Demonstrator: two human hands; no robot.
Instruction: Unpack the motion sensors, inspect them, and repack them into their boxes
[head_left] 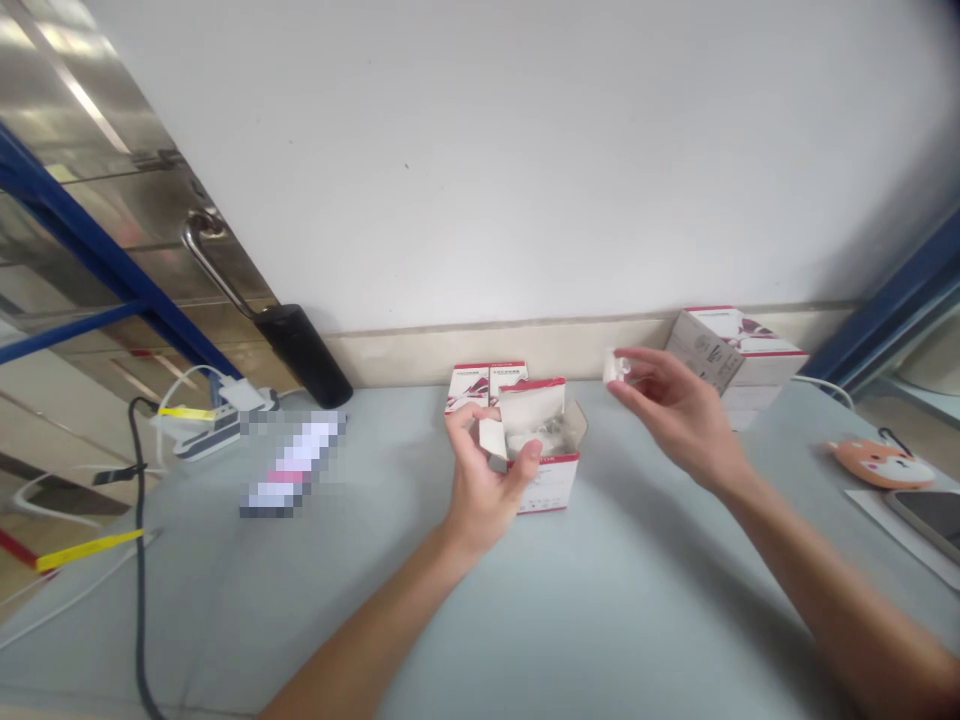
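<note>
My left hand (pixel 484 490) grips an open white and red cardboard box (pixel 551 485) by its left side, thumb at the front edge. The box's flaps stand up, and whitish contents show inside, too blurred to name. To the right of it, raised above the table, my right hand (pixel 686 415) pinches a small white piece (pixel 615 368) between thumb and fingertips. What kind of piece it is, I cannot make out. Behind the open box, close to the wall, are two similar small boxes (pixel 469 385).
More white and red boxes (pixel 765 385) stand at the back right. An orange animal-faced pouch (pixel 885 463) and a phone (pixel 930 515) lie at the right. On the left are a pixelated device (pixel 292 465), a black cylinder (pixel 304 355), a power strip (pixel 225 425) and cables (pixel 140 520).
</note>
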